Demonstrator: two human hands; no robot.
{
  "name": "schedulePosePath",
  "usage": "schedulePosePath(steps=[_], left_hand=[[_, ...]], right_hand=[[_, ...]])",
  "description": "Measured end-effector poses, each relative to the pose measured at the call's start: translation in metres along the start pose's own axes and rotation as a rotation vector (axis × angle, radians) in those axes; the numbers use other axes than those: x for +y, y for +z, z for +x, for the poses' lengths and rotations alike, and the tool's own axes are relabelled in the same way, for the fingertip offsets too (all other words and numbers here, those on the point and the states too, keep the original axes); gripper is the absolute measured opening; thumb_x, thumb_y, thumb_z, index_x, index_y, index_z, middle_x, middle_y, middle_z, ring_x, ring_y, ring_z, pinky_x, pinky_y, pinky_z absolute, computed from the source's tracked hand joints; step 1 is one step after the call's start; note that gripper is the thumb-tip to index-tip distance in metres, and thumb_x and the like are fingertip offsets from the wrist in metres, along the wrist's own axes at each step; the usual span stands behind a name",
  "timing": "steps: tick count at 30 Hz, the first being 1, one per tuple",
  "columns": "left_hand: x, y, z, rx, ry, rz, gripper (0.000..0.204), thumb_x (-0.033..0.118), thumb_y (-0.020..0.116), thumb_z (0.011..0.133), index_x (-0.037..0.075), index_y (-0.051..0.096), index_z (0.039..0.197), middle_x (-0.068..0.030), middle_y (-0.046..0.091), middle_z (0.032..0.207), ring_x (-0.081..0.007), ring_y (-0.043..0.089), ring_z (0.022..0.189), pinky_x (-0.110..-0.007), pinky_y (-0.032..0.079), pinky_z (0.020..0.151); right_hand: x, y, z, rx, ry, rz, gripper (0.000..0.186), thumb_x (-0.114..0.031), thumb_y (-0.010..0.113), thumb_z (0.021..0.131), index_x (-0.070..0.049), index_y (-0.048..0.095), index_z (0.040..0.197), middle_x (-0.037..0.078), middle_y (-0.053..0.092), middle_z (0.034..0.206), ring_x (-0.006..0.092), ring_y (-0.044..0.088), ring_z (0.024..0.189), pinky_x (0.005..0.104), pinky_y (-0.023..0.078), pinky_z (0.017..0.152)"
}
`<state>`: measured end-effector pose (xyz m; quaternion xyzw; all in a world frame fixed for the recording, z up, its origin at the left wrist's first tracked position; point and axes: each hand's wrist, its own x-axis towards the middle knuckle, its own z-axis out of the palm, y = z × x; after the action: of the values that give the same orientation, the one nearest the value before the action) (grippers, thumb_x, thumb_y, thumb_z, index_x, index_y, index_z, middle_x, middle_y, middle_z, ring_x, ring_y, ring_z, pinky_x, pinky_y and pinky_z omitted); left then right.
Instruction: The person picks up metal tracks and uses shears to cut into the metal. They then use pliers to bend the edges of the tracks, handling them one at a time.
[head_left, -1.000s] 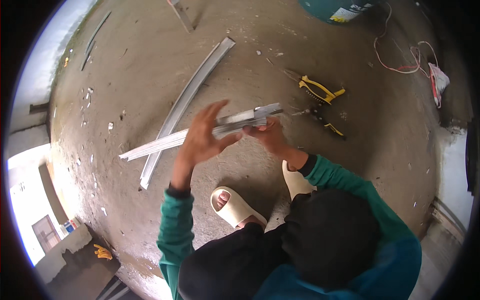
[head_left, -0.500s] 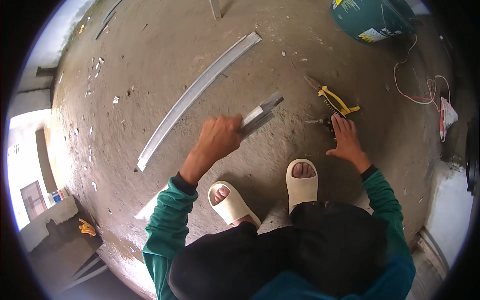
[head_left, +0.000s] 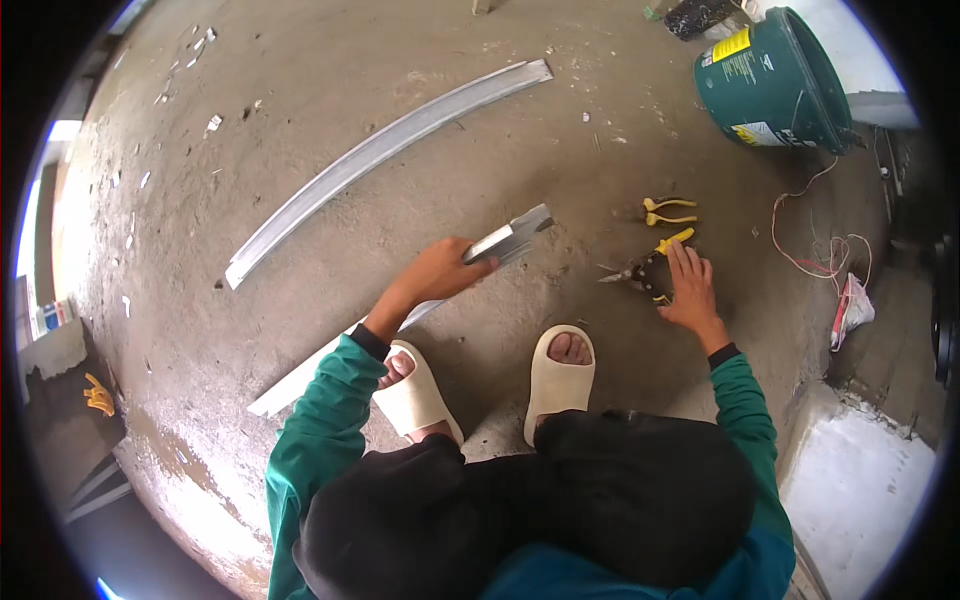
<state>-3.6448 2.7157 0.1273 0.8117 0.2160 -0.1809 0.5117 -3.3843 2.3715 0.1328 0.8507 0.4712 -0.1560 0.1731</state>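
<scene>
My left hand [head_left: 440, 272] is closed around a short grey metal channel [head_left: 512, 234], whose free end points up and to the right. My right hand [head_left: 692, 295] rests over a pair of snips [head_left: 632, 275] on the floor, fingers stretched across the upper yellow handle and thumb apart beside the lower one. Just beyond the snips lie yellow-handled pliers [head_left: 668, 212]. A long metal channel [head_left: 380, 150] lies farther off, looking curved in this wide view. Another pale strip [head_left: 300, 382] passes beneath my left forearm, partly hidden.
At the far right a dark green bucket [head_left: 765, 90] lies tipped on its side. Reddish wire [head_left: 800, 262] trails near a small torn packet [head_left: 850, 305]. Scraps [head_left: 214, 123] litter the concrete floor on the left. My sandalled feet [head_left: 563, 385] stand close by, and a white block [head_left: 855, 490] is at lower right.
The view has shifted, bringing more of the bucket and the snips' yellow handle into sight. My left hand still grips the short channel; my right hand stays at the snips.
</scene>
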Motion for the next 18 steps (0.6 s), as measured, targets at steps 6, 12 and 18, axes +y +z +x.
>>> schedulePosePath(steps=[6,12,18], left_hand=[[-0.008,0.008,0.003,-0.058,0.155,-0.180,0.044,0.041,0.059,0.086,-0.001,0.065,0.097,-0.0114,0.067,0.078,-0.0209,0.064,0.072,-0.034,0.049,0.070],[0.009,-0.002,0.001,-0.249,0.034,-0.232,0.056,0.052,0.056,0.087,-0.001,0.064,0.099,-0.0103,0.067,0.080,-0.0185,0.064,0.075,-0.033,0.048,0.070],[-0.002,0.005,0.013,-0.230,-0.032,-0.264,0.060,0.056,0.055,0.086,-0.002,0.066,0.096,-0.0115,0.066,0.077,-0.0213,0.065,0.071,-0.036,0.049,0.066]], right_hand=[[0.006,-0.003,0.016,0.020,-0.147,-0.040,0.116,-0.035,0.086,0.049,-0.005,0.023,0.143,0.011,0.026,0.148,0.0310,0.024,0.136,0.0531,0.018,0.110],[0.006,-0.009,0.015,-0.110,-0.111,0.013,0.097,-0.028,0.081,0.051,-0.006,0.037,0.135,0.015,0.037,0.138,0.0331,0.033,0.130,0.0475,0.029,0.105],[-0.040,0.002,-0.045,-0.164,0.150,0.734,0.055,-0.020,0.065,0.064,0.000,0.054,0.114,0.018,0.060,0.098,0.0332,0.059,0.086,0.0404,0.048,0.080]])
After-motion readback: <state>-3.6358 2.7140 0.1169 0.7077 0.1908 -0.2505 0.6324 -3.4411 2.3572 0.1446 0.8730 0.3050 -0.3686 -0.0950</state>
